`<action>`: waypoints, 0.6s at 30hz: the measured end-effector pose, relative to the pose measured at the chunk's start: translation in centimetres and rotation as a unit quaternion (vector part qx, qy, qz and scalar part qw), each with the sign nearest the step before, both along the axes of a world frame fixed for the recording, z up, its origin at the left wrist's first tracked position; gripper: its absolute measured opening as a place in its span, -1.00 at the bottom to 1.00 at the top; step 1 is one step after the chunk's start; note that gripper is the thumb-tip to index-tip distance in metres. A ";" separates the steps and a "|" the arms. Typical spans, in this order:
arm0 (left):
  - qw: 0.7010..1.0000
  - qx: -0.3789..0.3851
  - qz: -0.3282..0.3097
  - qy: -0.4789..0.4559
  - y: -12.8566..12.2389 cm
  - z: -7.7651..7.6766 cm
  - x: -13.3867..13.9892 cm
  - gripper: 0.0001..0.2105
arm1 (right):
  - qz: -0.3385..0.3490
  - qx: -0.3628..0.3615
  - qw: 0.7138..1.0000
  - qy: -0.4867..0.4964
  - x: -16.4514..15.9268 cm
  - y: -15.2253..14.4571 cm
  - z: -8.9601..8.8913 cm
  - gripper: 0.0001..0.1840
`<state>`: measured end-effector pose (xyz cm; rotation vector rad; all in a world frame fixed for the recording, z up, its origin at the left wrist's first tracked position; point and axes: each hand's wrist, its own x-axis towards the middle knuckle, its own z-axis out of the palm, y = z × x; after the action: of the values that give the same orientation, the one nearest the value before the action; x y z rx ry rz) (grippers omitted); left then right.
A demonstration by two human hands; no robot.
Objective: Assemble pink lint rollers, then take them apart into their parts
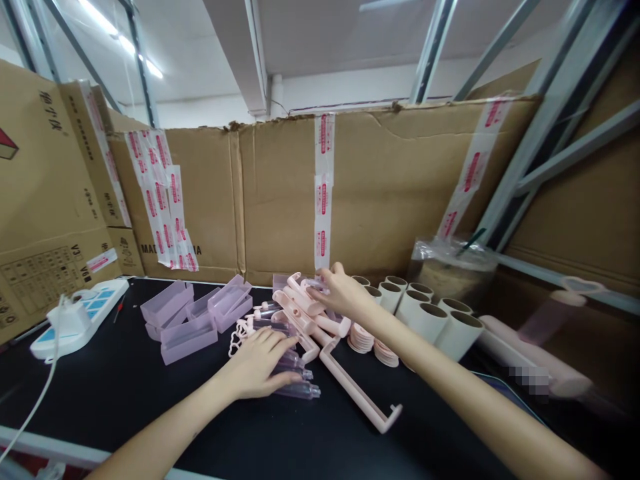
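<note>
My left hand (263, 363) lies palm down over a row of translucent lilac bottles (300, 390), its fingers stretched and the thumb apart. White looped pieces (240, 335) show by its fingertips. Farther back, my right hand (340, 291) reaches to the top of a pile of pale pink plastic handle-like parts (300, 313). Its fingers are curled around a small clear lilac thing that they partly cover, so its kind is unclear. One long pink bracket-shaped part (357, 388) with a bent end slants out from the pile toward me.
Lilac open trays (187, 340) sit left of the pile, with a white power strip (83, 320) and cable beyond. White cardboard tubes (425, 323) and stacked pink discs (361, 338) stand near my right forearm. Behind is a tall cardboard wall (280, 200); a plastic bag (450, 270) leans there.
</note>
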<state>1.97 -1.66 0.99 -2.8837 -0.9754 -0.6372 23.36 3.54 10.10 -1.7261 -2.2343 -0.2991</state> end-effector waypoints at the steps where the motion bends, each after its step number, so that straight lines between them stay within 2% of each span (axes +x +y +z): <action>1: 1.000 0.002 -0.001 -0.001 0.0 0.1 -0.2 -0.48 | 0.010 0.014 1.000 0.013 0.3 -0.7 0.2 -0.63; 5: 0.999 0.033 -0.003 -0.029 0.1 0.3 -1.1 -0.43 | 0.069 0.059 0.987 0.132 3.0 -4.3 1.2 -0.76; 7: 0.996 0.064 -0.002 -0.058 0.2 0.3 -1.7 -0.44 | 0.098 0.067 0.970 0.213 5.4 -6.0 1.5 -0.77; 9: 0.991 0.099 0.002 -0.087 0.3 0.4 -2.1 -0.47 | 0.128 0.075 0.959 0.242 8.1 -7.6 1.5 -0.74; 13: 0.982 0.160 0.007 -0.105 0.3 0.6 -2.4 -0.49 | 0.152 0.116 0.971 0.145 12.4 -10.0 -0.5 -0.77; 15: 0.979 0.178 0.006 -0.100 0.2 0.7 -2.3 -0.50 | 0.182 0.091 0.974 0.097 13.1 -11.0 -2.3 -0.81; 18: 0.977 0.188 0.009 -0.102 0.1 1.0 -2.1 -0.51 | 0.172 0.065 0.983 0.030 12.8 -11.7 -4.9 -0.77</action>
<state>-0.16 -1.51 1.98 -2.5119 -0.7925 -1.0111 36.11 -8.20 5.15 -1.2395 -2.3591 -0.3003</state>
